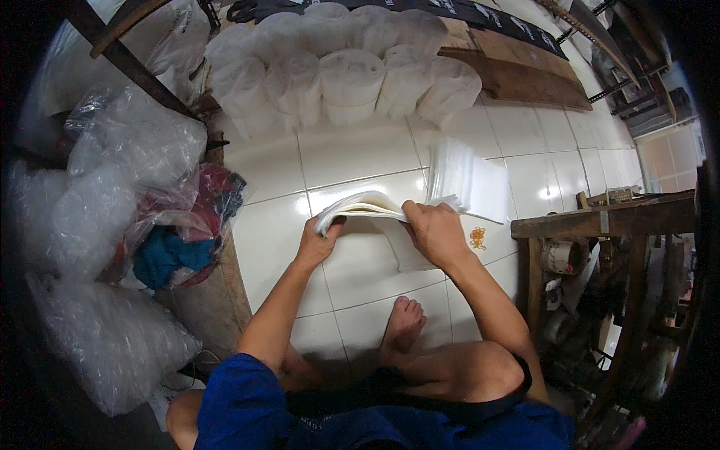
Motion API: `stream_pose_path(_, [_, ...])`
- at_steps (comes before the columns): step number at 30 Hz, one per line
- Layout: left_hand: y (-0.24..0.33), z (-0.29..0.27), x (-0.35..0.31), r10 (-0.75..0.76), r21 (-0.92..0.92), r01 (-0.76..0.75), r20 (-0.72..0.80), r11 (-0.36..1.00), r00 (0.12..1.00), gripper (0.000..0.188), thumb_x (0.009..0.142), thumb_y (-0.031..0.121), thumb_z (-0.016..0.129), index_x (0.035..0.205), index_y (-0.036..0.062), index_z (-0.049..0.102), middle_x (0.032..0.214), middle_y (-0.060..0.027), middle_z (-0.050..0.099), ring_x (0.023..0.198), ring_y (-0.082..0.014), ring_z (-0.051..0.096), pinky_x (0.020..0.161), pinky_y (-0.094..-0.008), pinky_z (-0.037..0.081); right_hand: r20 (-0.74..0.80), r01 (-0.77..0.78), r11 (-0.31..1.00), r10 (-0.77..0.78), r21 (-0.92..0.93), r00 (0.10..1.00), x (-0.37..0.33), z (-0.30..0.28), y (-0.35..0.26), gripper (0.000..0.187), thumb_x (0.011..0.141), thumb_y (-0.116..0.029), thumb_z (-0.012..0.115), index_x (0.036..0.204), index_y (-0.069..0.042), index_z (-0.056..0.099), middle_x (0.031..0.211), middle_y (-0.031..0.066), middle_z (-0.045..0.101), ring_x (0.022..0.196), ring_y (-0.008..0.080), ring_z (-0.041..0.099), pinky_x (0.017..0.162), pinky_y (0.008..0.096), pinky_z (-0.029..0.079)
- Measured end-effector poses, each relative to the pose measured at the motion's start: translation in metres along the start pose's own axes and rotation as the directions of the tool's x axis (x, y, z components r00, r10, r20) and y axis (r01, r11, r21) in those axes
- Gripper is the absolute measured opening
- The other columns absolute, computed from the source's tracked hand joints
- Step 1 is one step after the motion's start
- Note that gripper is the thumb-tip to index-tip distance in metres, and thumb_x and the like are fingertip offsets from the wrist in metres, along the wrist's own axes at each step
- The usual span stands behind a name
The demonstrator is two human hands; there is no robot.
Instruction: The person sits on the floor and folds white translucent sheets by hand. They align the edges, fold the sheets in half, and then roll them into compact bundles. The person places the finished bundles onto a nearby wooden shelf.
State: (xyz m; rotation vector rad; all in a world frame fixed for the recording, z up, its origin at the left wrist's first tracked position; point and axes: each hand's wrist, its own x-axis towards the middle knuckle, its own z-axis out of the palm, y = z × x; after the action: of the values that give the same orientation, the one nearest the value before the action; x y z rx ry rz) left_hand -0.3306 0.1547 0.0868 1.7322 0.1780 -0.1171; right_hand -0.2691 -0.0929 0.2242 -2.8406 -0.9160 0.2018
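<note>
The fingers of the left hand (pixel 319 241) are curling closed around the left end of a stack of thin white bags (pixel 360 204), thumb under, so the sheaf is bowing upward instead of sliding apart. The fingers of the right hand (pixel 435 231) are folding over the stack's right end, pinching it shut from above; together the two hands are holding it just above the white tiled floor (pixel 360 154), likely to square its edges, though the view is too small to be sure. Just right of the stack, a second fanned pile of flat bags (pixel 465 180) is lying on the tiles. Below and right of the stack, a small tangle of orange rubber bands (pixel 478 238) is sitting near the right hand. Behind the stack, white rolls (pixel 352 79) are standing in a row. Well left of the stack, clear plastic sacks (pixel 131 146) are leaning together.
</note>
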Motion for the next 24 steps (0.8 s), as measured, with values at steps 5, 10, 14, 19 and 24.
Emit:
stream_pose_path(5, [0.024, 0.007, -0.013, 0.038, -0.153, -0.028, 0.062, 0.988, 0.997, 0.055, 0.083, 0.012, 0.072, 0.135, 0.0054, 0.056, 0.12, -0.0093, 0.066, 0.108, -0.018, 0.062, 0.097, -0.0308, 0.047, -0.072, -0.005, 0.999, 0.008, 0.044, 0.997, -0.005, -0.012, -0.004, 0.048, 0.085, -0.023, 0.071, 0.123, -0.006, 0.048, 0.082, 0.0127, 0.065, 0.073, 0.032, 0.065, 0.066, 0.0432, 0.05])
stream_pose_path(10, [0.011, 0.009, 0.0, 0.029, -0.063, -0.022, 0.12, 0.998, 0.992, 0.075, 0.078, 0.017, 0.08, 0.144, 0.0062, 0.046, 0.132, -0.0109, 0.06, 0.121, -0.0185, 0.056, 0.105, -0.032, 0.042, 0.082, -0.062, 0.996, 0.057, 0.06, 0.995, 0.003, 0.011, -0.005, 0.086, 0.085, -0.029, 0.072, 0.152, -0.007, 0.023, 0.095, 0.016, 0.064, 0.077, 0.0331, 0.066, 0.07, 0.0417, 0.052])
stream_pose_path(14, [0.009, 0.009, 0.007, 0.015, -0.105, -0.005, 0.098, 0.994, 0.995, 0.063, 0.078, 0.02, 0.08, 0.134, 0.005, 0.056, 0.123, -0.0105, 0.066, 0.113, -0.0182, 0.061, 0.1, -0.0324, 0.046, 0.074, 0.011, 1.0, -0.011, 0.01, 0.997, 0.016, 0.012, -0.01, 0.09, 0.084, -0.03, 0.073, 0.154, -0.011, 0.02, 0.102, 0.0148, 0.06, 0.084, 0.0305, 0.065, 0.071, 0.0416, 0.051])
stream_pose_path(19, [0.003, 0.01, 0.013, -0.035, -0.105, 0.045, 0.094, 0.993, 0.995, 0.045, 0.08, 0.016, 0.078, 0.12, 0.0017, 0.065, 0.11, -0.0086, 0.071, 0.1, -0.0181, 0.067, 0.092, -0.0326, 0.051, -0.19, 0.125, 0.988, -0.105, 0.096, 0.976, 0.03, -0.001, -0.023, 0.094, 0.081, -0.03, 0.076, 0.155, -0.011, 0.022, 0.104, 0.0137, 0.057, 0.082, 0.0301, 0.063, 0.069, 0.04, 0.052])
stream_pose_path(24, [0.011, 0.013, 0.012, 0.002, -0.183, 0.011, 0.069, 0.983, 0.998, 0.046, 0.08, 0.013, 0.078, 0.122, 0.0006, 0.062, 0.11, -0.0083, 0.07, 0.098, -0.018, 0.067, 0.09, -0.0331, 0.053, -0.144, 0.146, 0.982, -0.129, 0.117, 0.981, 0.035, 0.014, -0.035, 0.094, 0.077, -0.029, 0.077, 0.155, -0.018, 0.026, 0.108, 0.0136, 0.057, 0.083, 0.0275, 0.064, 0.065, 0.0405, 0.05])
